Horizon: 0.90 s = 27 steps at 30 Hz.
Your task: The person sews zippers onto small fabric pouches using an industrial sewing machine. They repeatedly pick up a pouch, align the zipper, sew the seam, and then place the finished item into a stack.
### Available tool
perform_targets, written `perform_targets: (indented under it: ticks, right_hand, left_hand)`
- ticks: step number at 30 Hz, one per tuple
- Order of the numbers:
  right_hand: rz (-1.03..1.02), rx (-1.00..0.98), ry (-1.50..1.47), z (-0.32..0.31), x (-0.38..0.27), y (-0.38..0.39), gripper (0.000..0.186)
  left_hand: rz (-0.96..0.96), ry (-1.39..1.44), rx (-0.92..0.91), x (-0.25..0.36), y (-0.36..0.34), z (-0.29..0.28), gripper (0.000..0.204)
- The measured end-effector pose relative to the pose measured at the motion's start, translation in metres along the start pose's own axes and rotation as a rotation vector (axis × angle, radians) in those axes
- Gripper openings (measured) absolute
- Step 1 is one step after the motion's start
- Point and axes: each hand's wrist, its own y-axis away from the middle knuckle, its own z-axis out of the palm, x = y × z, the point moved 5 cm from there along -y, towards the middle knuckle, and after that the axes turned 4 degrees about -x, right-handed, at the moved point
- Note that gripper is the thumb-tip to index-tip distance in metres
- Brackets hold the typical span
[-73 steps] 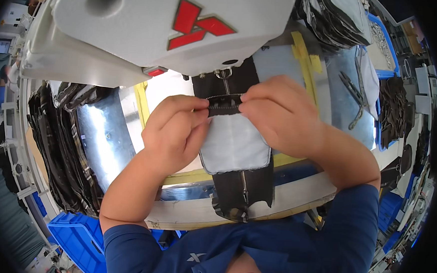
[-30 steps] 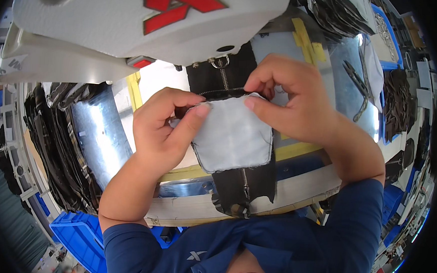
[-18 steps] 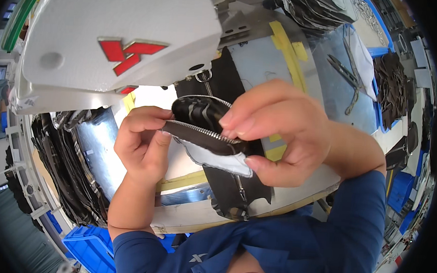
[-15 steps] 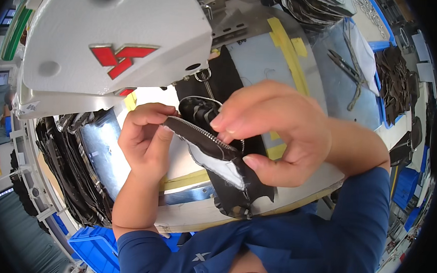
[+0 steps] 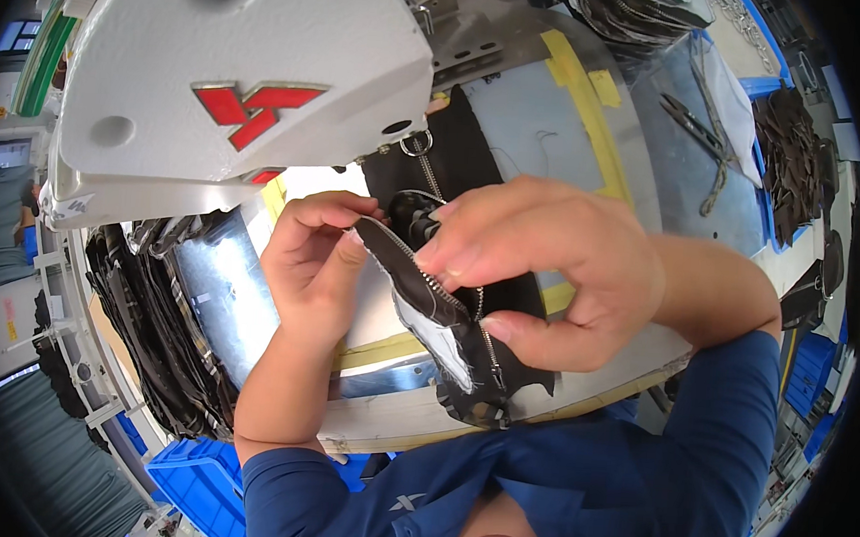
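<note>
A dark fabric piece with a metal zipper and a frayed white lining is held up between my two hands. My left hand pinches its upper left end between thumb and fingers. On the other side, my right hand has its fingertips at the zipper teeth and its thumb lower down by the piece's near end; part of the fabric is hidden behind these fingers. Beneath lies a larger dark panel with its own zipper, and a metal D-ring sits at its far part.
A white sewing machine head rises close at the far left. Dark fabric stacks stand at left and far right. Pliers lie right, before a blue-edged bin of brown pieces. A blue crate is below left.
The zippered piece has tilted more steeply, its lining end now turned further down. Both hands keep their hold; the whole view has shifted slightly.
</note>
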Motion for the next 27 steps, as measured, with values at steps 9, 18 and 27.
perform_targets:
  ticks: [9,18,27]
  right_hand:
    - [0.163,0.015,0.116,-0.0005,0.0029,-0.0027,0.045]
    - [0.046,0.11,0.178,0.0036,-0.0022,-0.005,0.051]
    - [-0.027,0.18,0.168,0.0087,0.0002,-0.0021,0.057]
  left_hand:
    - [0.089,-0.089,0.013,0.0043,0.0067,0.0021,0.017]
    - [0.06,-0.104,0.037,0.001,0.0071,0.0023,0.017]
    - [0.006,-0.118,0.037,-0.0039,0.0082,0.0004,0.018]
